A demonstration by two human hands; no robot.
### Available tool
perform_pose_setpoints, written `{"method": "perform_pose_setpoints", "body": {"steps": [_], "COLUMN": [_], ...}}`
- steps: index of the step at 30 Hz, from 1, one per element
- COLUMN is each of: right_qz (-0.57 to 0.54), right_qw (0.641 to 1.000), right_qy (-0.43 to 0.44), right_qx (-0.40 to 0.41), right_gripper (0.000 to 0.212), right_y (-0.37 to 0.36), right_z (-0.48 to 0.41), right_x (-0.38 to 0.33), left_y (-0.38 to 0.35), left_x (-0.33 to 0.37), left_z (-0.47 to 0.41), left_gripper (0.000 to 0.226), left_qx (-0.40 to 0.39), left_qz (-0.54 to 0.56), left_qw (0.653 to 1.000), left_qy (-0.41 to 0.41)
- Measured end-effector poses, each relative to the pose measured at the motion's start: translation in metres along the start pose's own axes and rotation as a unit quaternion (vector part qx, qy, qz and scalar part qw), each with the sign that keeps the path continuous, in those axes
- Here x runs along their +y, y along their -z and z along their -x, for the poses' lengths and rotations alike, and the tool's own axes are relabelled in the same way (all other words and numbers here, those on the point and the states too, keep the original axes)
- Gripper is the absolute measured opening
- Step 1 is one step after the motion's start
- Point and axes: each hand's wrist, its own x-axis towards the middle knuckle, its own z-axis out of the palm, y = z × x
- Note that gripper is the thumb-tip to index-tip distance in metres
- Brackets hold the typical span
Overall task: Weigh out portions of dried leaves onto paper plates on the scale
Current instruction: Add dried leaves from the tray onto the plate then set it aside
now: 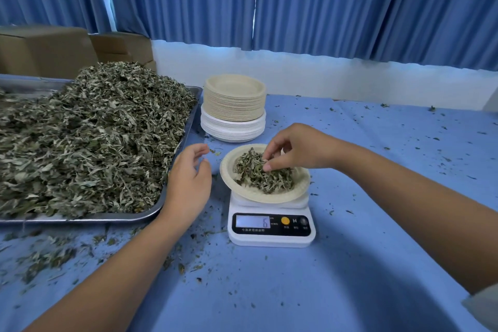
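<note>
One view only, from the head camera. Pinching a tuft from the small portion of dried green-grey leaves [258, 176] between thumb and curled fingertips of the right hand [296, 148], directly above the white digital kitchen scale [269, 236]. Resting a round beige paper plate [272, 198] on the scale's platform, with that portion lying heaped in its hollow. Showing a 6 on the lit display [252, 221] at the scale's front, just beside an orange round button [285, 221]. Holding the left hand [188, 183] just left of the scale, palm turned toward the plate, fingers loosely spread and slightly bent, gripping nothing, apart from the plate's rim. Filling a rectangular steel tray [107, 217] left of the scale with a big heap of dried leaves [94, 137], the left hand overlapping the tray's corner nearest the scale. Standing a stack of beige paper plates [233, 102] on a stack of white paper plates [231, 129] right behind the scale. Carrying everything on a blue tablecloth [350, 250], with leaf crumbs [48, 253] lying scattered all around the scale, thickest to its front left. Backing onto blue pleated curtains [323, 3] well behind the scale, with brown cardboard boxes [45, 48] far to the scale's back left, beyond the tray.
</note>
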Motion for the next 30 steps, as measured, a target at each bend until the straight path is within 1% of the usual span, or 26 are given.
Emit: {"method": "perform_pose_setpoints", "body": {"steps": [2,4,9,18,22,26,28,30], "right_qz": [-0.022,-0.039,-0.041,-0.082,-0.062,0.047,0.054,0.034], "right_qw": [0.999,0.998,0.999,0.996,0.998,0.998,0.998,0.999], "right_qy": [0.007,0.012,0.019,0.021,0.014,0.000,-0.005,-0.009], "right_qx": [0.025,0.038,0.017,0.030,0.014,-0.031,-0.035,-0.033], "right_gripper": [0.017,0.014,0.008,0.012,0.015,0.020,0.015,0.012], "right_y": [0.003,0.006,0.001,0.001,0.003,0.003,0.001,0.002], "right_z": [-0.002,-0.003,-0.005,-0.006,-0.006,-0.004,-0.005,-0.005], "right_x": [-0.002,-0.003,-0.008,-0.012,-0.010,-0.007,-0.006,-0.007], "left_y": [0.001,0.000,-0.001,-0.002,-0.001,0.000,0.000,0.000], "left_x": [0.000,0.001,0.002,0.004,0.005,0.007,0.008,0.009], "left_z": [0.000,0.001,0.003,0.004,0.005,0.007,0.008,0.008], "left_gripper": [0.032,0.032,0.033,0.032,0.032,0.033,0.033,0.032], "left_qx": [0.008,0.002,-0.024,-0.028,-0.029,-0.028,-0.030,-0.034], "left_qz": [0.005,0.004,-0.011,-0.018,-0.010,-0.007,-0.012,-0.013], "left_qw": [1.000,1.000,1.000,0.999,0.999,1.000,0.999,0.999], "left_qy": [-0.009,-0.008,0.001,0.008,0.009,0.004,0.001,-0.002]}}
